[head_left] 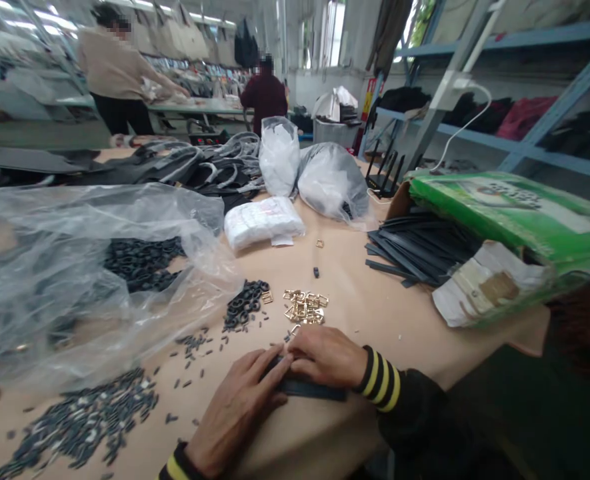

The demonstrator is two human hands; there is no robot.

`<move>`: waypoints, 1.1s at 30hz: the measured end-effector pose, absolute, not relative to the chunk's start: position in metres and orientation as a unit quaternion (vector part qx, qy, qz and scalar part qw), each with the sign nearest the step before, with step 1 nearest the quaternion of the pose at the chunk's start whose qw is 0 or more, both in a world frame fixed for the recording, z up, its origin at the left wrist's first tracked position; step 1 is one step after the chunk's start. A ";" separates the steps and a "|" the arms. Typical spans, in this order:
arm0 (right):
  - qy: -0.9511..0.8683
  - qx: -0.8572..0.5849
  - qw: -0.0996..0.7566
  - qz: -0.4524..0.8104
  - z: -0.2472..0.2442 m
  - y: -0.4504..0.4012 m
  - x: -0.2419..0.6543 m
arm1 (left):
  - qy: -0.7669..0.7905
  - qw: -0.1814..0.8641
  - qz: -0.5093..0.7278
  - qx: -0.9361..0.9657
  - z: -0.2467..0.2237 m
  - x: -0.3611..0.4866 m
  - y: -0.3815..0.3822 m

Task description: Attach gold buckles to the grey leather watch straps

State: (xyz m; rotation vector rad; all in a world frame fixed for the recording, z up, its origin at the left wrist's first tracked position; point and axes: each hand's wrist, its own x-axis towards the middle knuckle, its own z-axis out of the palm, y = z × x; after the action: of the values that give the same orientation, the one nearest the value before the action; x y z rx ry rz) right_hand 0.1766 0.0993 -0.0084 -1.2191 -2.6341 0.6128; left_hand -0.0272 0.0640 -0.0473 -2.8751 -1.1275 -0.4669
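Observation:
Near the table's front edge my left hand (245,403) is closed on a flat dark strap (317,390), its fingers over the strap's left part. My right hand (327,357) has its fingers curled together and meets my left fingertips above the strap; what those fingertips pinch is hidden. The strap sticks out to the right below my right hand. Just beyond my hands lies a small heap of gold metal buckles (305,308). To its left is a pile of black ring-like pieces (245,303), with small dark bits scattered around it.
A large heap of small dark pieces (89,417) lies front left, beside a clear plastic bag (175,340) of black parts. A green box (515,213) spills dark strips (419,247) at right. White packages (262,223) and dark bag pieces (195,167) lie farther back. Two people work beyond.

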 end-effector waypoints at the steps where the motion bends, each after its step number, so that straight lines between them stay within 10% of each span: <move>1: -0.879 -0.425 0.096 0.194 -0.005 0.107 0.188 | -0.369 0.010 -0.159 -0.916 -0.050 -0.023 0.064; 8: -0.656 -0.746 0.114 -0.027 0.001 0.164 0.311 | -0.491 0.022 -0.209 -0.846 -0.055 0.004 0.057; 16: -0.698 -0.700 0.150 -0.011 0.012 0.148 0.303 | -0.536 -0.025 -0.344 -0.770 -0.044 0.007 0.050; 23: -0.738 -0.360 0.136 0.554 0.035 0.085 0.202 | -0.550 -0.526 -0.427 -0.489 -0.007 0.023 0.033; 33: -0.549 -0.317 0.168 0.755 -0.008 0.059 0.192 | -0.495 -0.662 -0.490 -0.276 -0.014 0.020 0.015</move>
State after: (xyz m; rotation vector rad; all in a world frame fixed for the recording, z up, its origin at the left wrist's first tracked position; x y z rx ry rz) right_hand 0.1922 0.0590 -0.0085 -0.9021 -1.5616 2.1477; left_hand 0.0204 0.0152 -0.0137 -1.6899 -3.0321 -3.0011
